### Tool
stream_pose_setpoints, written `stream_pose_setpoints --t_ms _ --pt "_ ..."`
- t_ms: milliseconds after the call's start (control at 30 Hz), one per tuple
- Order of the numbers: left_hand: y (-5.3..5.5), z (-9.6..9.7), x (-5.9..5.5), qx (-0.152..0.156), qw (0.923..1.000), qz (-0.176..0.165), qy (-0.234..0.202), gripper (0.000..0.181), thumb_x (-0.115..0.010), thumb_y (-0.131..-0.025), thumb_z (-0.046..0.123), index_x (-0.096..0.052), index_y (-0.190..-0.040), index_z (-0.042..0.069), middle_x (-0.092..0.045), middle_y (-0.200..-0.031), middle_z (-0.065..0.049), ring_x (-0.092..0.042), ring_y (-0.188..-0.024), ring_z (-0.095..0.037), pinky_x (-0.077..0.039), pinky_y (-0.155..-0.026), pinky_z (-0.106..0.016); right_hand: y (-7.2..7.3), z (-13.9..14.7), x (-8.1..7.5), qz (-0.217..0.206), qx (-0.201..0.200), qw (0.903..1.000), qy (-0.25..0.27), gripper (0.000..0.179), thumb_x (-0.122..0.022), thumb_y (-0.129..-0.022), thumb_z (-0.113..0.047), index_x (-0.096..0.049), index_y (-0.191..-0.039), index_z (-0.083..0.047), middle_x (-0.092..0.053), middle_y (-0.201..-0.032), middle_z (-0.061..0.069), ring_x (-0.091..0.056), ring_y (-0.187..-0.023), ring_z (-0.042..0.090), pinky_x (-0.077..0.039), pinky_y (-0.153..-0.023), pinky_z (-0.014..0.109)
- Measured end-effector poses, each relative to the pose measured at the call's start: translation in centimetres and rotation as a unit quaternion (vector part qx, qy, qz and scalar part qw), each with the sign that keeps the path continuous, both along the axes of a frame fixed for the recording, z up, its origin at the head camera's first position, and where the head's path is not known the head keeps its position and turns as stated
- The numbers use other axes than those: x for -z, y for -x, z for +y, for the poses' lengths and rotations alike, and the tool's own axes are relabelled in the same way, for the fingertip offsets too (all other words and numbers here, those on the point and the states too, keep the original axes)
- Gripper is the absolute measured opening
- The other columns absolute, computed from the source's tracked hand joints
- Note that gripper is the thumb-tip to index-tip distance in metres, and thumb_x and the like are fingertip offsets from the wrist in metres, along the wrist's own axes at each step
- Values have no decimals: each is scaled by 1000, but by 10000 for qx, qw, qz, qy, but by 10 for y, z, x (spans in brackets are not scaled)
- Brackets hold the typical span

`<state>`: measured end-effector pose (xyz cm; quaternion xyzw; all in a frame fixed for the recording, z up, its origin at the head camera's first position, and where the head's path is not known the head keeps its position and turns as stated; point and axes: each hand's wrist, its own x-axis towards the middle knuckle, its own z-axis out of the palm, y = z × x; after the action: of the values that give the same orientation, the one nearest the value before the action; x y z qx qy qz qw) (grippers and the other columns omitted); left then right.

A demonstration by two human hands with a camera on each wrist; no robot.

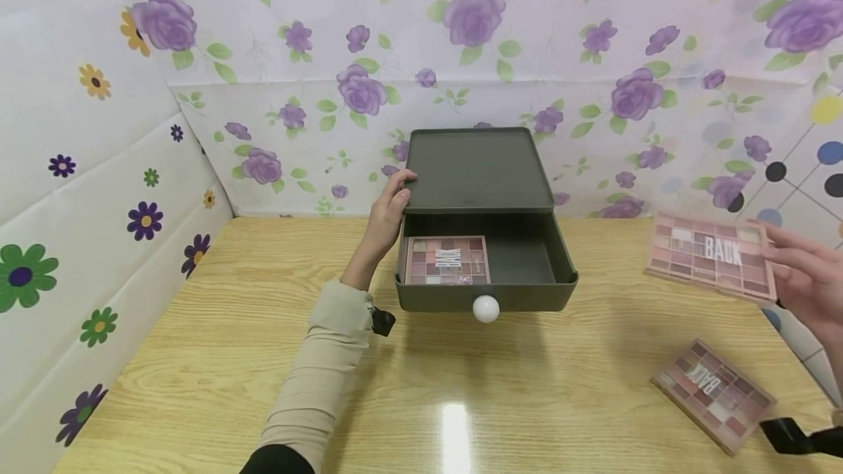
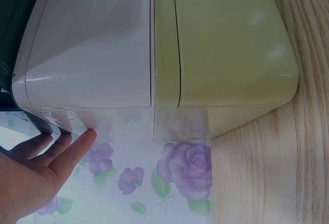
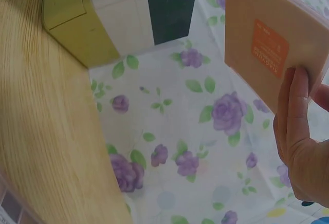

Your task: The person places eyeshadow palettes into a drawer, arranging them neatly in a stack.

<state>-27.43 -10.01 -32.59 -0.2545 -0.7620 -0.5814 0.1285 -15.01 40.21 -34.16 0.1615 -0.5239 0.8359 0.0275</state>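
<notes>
A drawer box (image 1: pixel 481 170) with a dark green top stands on the table, its top drawer (image 1: pixel 487 298) pulled out by a white knob. Inside the drawer, on its left side, lies an eyeshadow palette (image 1: pixel 448 260). My left hand (image 1: pixel 387 218) rests at the top's left edge; in the left wrist view its fingers (image 2: pixel 74 154) look fairly straight against the box. At the right, my right hand (image 1: pixel 806 276) pinches a second eyeshadow palette (image 1: pixel 707 254) by its right end, above the table. The right wrist view shows this palette's plain pink underside (image 3: pixel 272 44) with an orange label.
A third eyeshadow palette (image 1: pixel 714 393) lies slanted on the wooden table (image 1: pixel 230 357) at the right front. White and yellow lower sections (image 2: pixel 231 44) of the box show in the wrist views. Flowered cloth (image 1: pixel 369 35) hangs behind and along the left.
</notes>
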Motion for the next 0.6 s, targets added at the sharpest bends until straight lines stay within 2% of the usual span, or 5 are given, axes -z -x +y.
stream_pose_setpoints --t_ms 133,300,433,600 --pt "0 0 0 3 10000 -46 25 38 -32 -93 16 -41 -125 -2 -33 -140 -20 -25 -132 -33 -24 -104 -47 -3 -13 -10 20 -167 9998 77 51 -21 -93 11 -56 -123 -10 -56 -118 1 -61 -98 18 -50 -75 26" --pt "1 0 0 33 10000 -74 8 38 -32 -93 17 -40 -125 -2 -33 -140 -20 -25 -132 -32 -24 -104 -47 0 -18 -15 -2 -278 9996 85 49 -22 -93 11 -53 -126 -9 -57 -118 4 -61 -98 21 -51 -75 29" --pt "1 0 0 20 10000 -50 -2 38 -32 -93 16 -41 -125 -2 -33 -140 -21 -26 -132 -32 -24 -104 -47 0 -25 -21 -16 -273 9996 -17 49 -23 -94 10 -54 -126 -10 -56 -119 2 -61 -98 20 -50 -76 27" --pt "0 0 0 -11 10000 -25 -11 38 -32 -93 15 -41 -125 -3 -34 -139 -21 -26 -131 -32 -24 -104 -46 0 -41 -32 -334 -77 9991 -253 47 -29 -93 10 -55 -125 -12 -60 -115 2 -63 -92 19 -52 -71 28"
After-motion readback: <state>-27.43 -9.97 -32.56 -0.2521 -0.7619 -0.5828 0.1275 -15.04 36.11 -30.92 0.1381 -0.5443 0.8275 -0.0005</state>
